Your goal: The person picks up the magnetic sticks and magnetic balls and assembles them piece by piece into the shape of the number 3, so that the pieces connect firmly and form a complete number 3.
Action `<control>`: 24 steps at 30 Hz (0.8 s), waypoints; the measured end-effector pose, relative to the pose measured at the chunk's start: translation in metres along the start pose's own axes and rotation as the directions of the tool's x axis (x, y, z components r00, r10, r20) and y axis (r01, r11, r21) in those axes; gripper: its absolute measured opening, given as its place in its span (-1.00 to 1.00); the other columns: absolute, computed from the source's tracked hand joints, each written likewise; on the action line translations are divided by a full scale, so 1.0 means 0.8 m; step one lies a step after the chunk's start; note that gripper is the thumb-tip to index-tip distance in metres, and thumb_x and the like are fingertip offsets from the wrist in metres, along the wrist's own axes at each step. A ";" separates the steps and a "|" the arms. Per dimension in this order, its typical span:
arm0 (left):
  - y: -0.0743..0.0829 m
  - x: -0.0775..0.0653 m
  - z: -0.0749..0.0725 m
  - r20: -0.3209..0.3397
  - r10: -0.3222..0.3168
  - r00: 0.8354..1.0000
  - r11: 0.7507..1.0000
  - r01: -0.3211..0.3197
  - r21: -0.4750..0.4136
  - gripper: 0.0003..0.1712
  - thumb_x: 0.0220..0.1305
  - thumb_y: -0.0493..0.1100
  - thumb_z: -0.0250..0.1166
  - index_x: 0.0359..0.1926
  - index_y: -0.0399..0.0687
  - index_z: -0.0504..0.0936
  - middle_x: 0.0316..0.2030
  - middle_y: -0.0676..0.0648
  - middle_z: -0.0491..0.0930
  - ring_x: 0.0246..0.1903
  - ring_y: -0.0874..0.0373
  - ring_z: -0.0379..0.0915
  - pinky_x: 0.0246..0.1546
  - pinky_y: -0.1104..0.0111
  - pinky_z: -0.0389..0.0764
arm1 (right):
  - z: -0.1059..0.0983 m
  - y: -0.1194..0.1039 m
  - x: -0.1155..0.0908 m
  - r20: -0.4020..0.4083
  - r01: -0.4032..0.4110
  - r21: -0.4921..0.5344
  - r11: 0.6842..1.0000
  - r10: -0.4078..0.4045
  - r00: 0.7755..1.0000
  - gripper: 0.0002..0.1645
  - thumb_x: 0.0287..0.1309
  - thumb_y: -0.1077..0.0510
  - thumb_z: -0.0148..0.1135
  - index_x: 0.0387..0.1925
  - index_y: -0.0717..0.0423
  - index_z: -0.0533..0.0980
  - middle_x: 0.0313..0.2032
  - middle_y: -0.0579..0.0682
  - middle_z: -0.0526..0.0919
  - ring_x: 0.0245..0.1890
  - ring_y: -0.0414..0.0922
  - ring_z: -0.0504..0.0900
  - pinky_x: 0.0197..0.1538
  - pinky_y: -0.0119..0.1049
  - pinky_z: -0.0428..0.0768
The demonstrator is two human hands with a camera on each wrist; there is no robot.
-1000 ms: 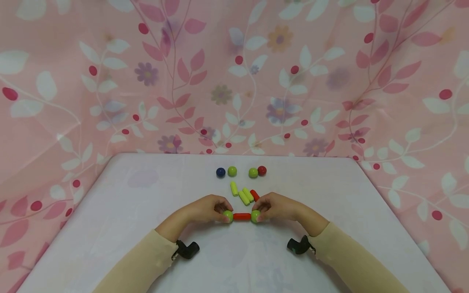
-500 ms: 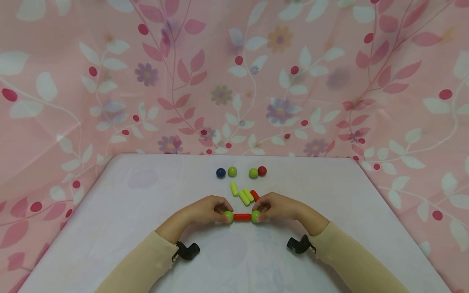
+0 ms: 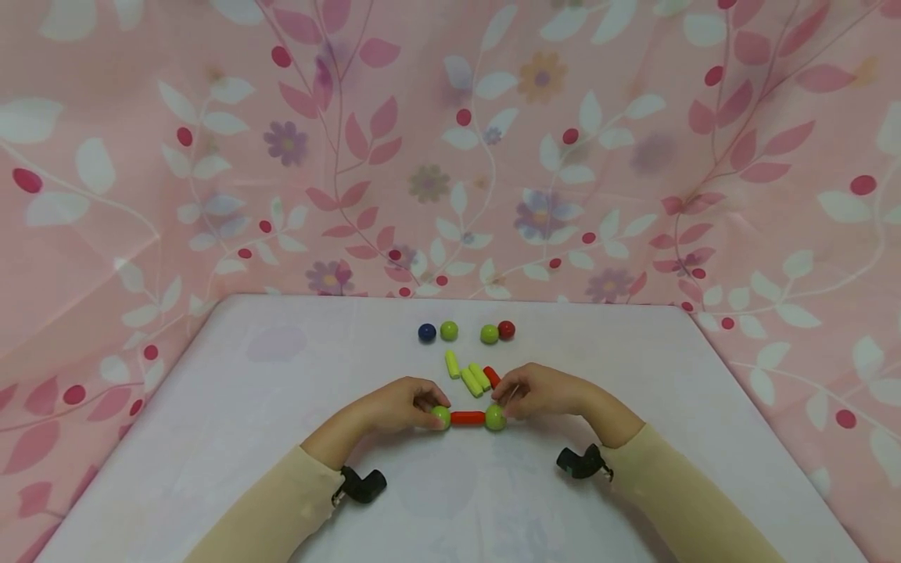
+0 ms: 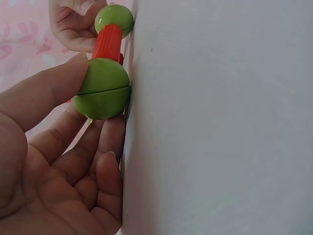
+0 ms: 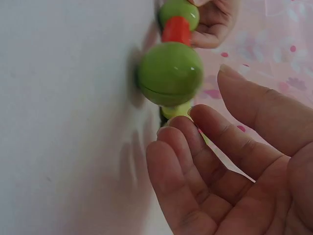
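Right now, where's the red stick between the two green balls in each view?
Head: red stick, below centre.
Left wrist: red stick, upper left.
Right wrist: red stick, near the top, right of centre.
Shared landmark: the green ball at its right end, farther in left wrist, nearer in right wrist.

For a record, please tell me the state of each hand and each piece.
Left hand: pinches near left glossy green ball
Right hand: relaxed, grips nothing
Near right glossy green ball: unheld
Glossy red rod: touches both near green balls
Three yellow-green rods: unheld
Second red rod: partly hidden
Far dark blue ball: unheld
Far red ball: unheld
Two far green balls: unheld
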State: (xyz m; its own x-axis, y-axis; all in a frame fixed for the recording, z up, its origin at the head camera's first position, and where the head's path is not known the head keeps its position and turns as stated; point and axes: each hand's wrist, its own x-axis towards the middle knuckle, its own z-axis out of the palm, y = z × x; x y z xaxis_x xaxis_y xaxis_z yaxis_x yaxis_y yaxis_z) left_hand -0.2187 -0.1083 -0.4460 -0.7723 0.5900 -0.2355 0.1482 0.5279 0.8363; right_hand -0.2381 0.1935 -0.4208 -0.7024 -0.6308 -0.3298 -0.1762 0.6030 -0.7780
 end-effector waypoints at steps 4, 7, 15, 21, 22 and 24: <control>0.000 0.000 0.000 -0.003 0.001 1.000 1.000 -0.001 0.001 -0.68 0.18 -0.12 0.50 -0.04 0.00 0.68 -0.18 0.09 0.62 -0.16 0.16 0.46 -0.07 0.28 0.50 | -0.009 -0.003 -0.001 -0.022 0.003 -0.020 1.000 -0.003 1.000 -0.72 0.27 0.19 0.33 0.01 0.10 0.64 -0.12 -0.08 0.67 -0.15 -0.06 0.60 -0.08 -0.21 0.62; 0.000 0.000 0.000 -0.003 -0.002 1.000 1.000 0.002 0.004 -0.69 0.18 -0.11 0.50 -0.05 0.02 0.68 -0.17 0.10 0.62 -0.15 0.16 0.47 -0.04 0.27 0.50 | -0.014 -0.001 0.002 -0.052 0.031 -0.049 0.998 -0.034 0.998 -0.73 0.29 0.18 0.32 0.01 0.11 0.64 -0.13 -0.08 0.68 -0.15 -0.07 0.61 -0.06 -0.22 0.62; 0.001 0.000 0.000 0.005 -0.001 1.000 1.000 0.000 0.013 -0.69 0.20 -0.09 0.48 -0.04 0.03 0.67 -0.15 0.11 0.62 -0.13 0.18 0.48 0.01 0.25 0.50 | -0.018 0.007 0.015 -0.160 0.049 -0.085 0.995 -0.062 0.985 -0.81 0.29 0.21 0.31 -0.06 0.10 0.64 -0.21 -0.10 0.67 -0.24 -0.08 0.58 -0.13 -0.22 0.61; 0.002 -0.002 0.000 0.002 -0.003 1.000 1.000 0.003 0.008 -0.68 0.19 -0.11 0.49 -0.04 0.00 0.68 -0.16 0.09 0.63 -0.14 0.18 0.48 -0.01 0.26 0.51 | -0.017 0.013 0.030 -0.218 -0.002 -0.070 0.998 -0.014 0.976 -0.81 0.27 0.21 0.33 -0.08 0.08 0.64 -0.23 -0.08 0.65 -0.24 -0.08 0.57 -0.13 -0.26 0.61; 0.002 -0.001 0.000 0.002 -0.004 1.000 1.000 0.004 0.003 -0.68 0.19 -0.12 0.49 -0.04 0.00 0.68 -0.16 0.09 0.63 -0.14 0.18 0.48 -0.01 0.26 0.51 | -0.017 0.014 0.032 -0.223 -0.007 -0.070 0.998 -0.009 0.975 -0.80 0.27 0.21 0.33 -0.07 0.09 0.64 -0.23 -0.08 0.64 -0.24 -0.08 0.57 -0.13 -0.27 0.61; 0.002 -0.001 0.000 0.001 -0.006 1.000 1.000 0.006 -0.002 -0.68 0.19 -0.12 0.49 -0.03 -0.01 0.68 -0.16 0.09 0.62 -0.14 0.17 0.48 -0.02 0.26 0.51 | -0.018 0.017 0.037 -0.234 -0.017 -0.064 0.998 0.001 0.972 -0.79 0.26 0.22 0.34 -0.06 0.11 0.64 -0.22 -0.07 0.64 -0.23 -0.09 0.57 -0.13 -0.28 0.60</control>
State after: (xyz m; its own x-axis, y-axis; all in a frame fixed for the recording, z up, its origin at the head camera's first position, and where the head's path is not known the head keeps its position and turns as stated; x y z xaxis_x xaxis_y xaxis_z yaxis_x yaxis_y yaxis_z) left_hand -0.2180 -0.1081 -0.4445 -0.7725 0.5877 -0.2407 0.1424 0.5297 0.8361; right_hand -0.2711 0.1896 -0.4334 -0.8444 -0.4984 -0.1965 -0.2082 0.6434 -0.7367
